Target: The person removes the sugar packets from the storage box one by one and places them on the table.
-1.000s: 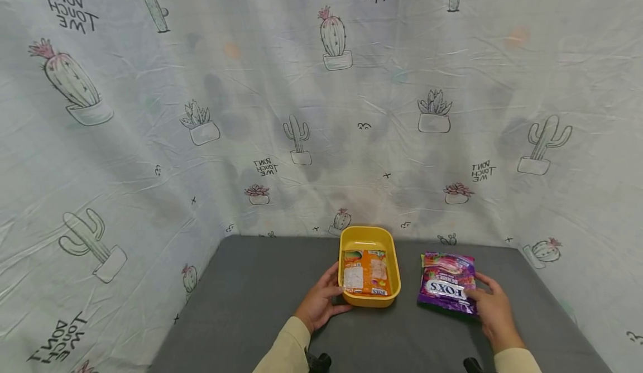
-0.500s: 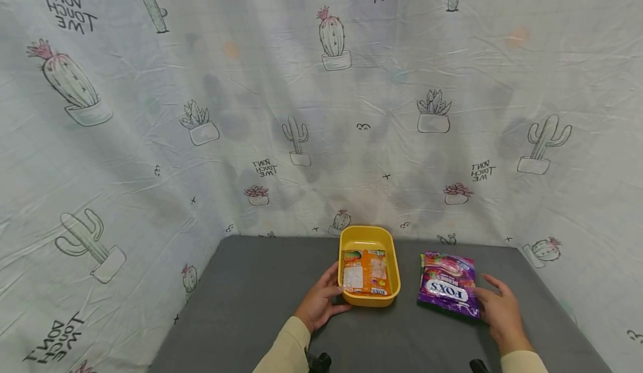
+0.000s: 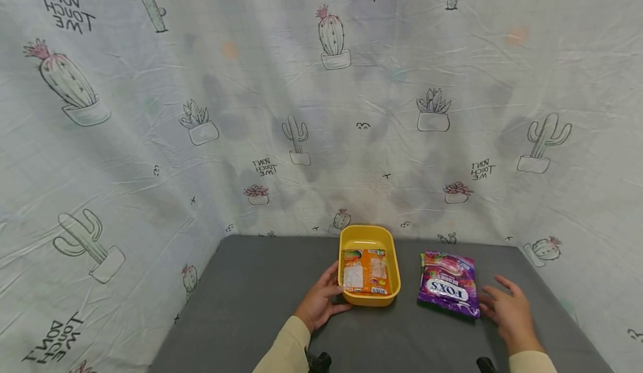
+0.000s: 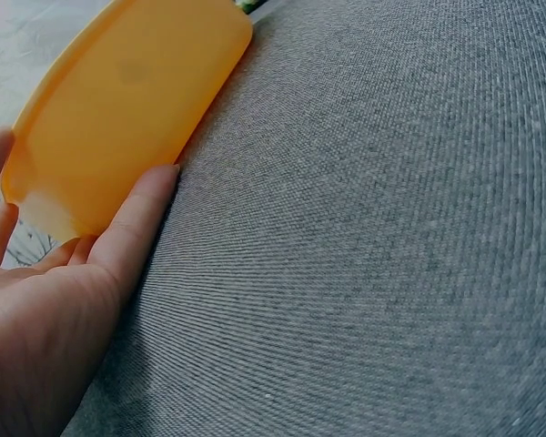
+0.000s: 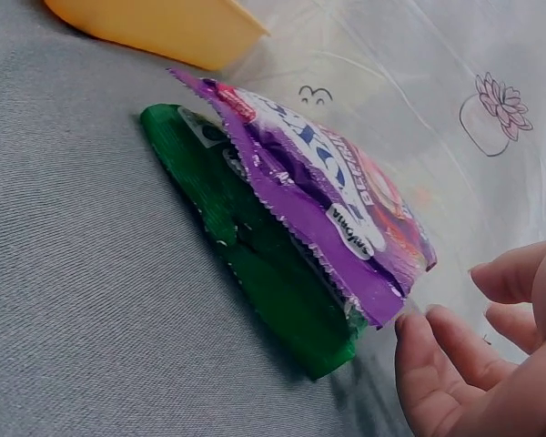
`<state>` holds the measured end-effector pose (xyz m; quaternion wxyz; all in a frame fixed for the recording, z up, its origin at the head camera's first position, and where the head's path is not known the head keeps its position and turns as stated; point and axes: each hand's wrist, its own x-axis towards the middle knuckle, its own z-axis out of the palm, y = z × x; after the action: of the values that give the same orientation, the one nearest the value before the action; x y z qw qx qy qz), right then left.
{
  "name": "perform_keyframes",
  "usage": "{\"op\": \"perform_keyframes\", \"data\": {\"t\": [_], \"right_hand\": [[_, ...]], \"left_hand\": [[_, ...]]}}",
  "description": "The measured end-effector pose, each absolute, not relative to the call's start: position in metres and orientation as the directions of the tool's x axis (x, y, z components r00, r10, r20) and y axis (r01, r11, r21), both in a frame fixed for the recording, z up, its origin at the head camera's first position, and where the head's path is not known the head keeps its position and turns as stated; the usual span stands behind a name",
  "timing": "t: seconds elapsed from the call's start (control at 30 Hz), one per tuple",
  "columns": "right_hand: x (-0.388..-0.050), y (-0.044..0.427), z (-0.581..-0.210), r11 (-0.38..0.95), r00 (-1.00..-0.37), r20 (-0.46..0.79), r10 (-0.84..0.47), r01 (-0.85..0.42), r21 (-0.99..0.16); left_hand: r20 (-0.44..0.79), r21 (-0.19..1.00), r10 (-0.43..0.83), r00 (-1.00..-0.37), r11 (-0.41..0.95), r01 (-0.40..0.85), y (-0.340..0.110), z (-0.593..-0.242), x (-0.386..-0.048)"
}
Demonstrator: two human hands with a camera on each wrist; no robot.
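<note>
A yellow tray (image 3: 372, 301) stands upright on the dark grey table, with an orange packet (image 3: 365, 272) lying inside it. My left hand (image 3: 318, 301) holds the tray's near left corner; in the left wrist view the thumb and fingers of that hand (image 4: 64, 291) lie against the tray's wall (image 4: 136, 100). To the right of the tray a purple packet (image 3: 449, 285) rests on top of a green packet (image 5: 246, 246), as the right wrist view shows. My right hand (image 3: 512, 312) is just right of the packets, fingers loosely bent, holding nothing.
Behind the grey table (image 3: 261, 283) hangs a pale curtain (image 3: 372, 155) printed with cacti, and it also runs along the left and right sides. A gap of table separates the tray from the purple packet.
My right hand has let go of the purple packet and moved away to the right. The left hand and the tray have stayed in place.
</note>
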<state>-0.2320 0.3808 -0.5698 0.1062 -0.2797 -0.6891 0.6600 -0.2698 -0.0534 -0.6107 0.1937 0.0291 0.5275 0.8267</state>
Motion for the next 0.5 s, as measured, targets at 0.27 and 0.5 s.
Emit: {"op": "perform_keyframes", "data": {"t": [0.27,0.5], "right_hand": [[-0.2326,0.3832,-0.5661,-0.058,-0.811,-0.24,0.533,0.248,-0.967],[-0.2373,0.3824,-0.5603,-0.049,-0.792,-0.242,0.56,0.26,-0.964]], "left_hand": [[-0.162,0.884,0.352,-0.922,-0.364,-0.294,-0.0537,-0.6085,-0.2691],[-0.153,0.889,0.353,-0.923,-0.359,-0.284,-0.0539,-0.6088,-0.27]]}}
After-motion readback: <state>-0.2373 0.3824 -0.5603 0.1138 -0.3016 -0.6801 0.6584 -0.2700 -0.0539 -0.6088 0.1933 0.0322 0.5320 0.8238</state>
